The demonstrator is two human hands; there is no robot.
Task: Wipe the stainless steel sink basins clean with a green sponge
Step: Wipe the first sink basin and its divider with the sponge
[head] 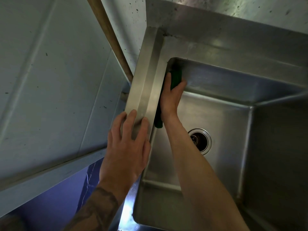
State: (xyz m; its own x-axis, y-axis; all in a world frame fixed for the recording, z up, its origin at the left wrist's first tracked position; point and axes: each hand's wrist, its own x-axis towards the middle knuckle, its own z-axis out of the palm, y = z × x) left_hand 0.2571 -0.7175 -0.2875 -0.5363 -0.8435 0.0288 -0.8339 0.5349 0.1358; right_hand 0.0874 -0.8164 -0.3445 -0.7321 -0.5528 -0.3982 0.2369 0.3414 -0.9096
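Green sponge (pixel 176 78) sits in the far left corner of the basin, pressed against the side wall of the stainless steel sink (pixel 233 80). A round drain (pixel 200 141) lies in the basin floor just beside the right forearm. A wooden pole (pixel 108 30) runs along the pale wall panel (pixel 50 80) left of the sink. The right hand (pixel 171 97) curls its fingers round the sponge. The left hand (pixel 128 147) rests flat on the sink rim, fingers spread.

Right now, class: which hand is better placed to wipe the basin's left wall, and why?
Right. The right hand holds the green sponge against that wall; the left hand rests empty on the rim.
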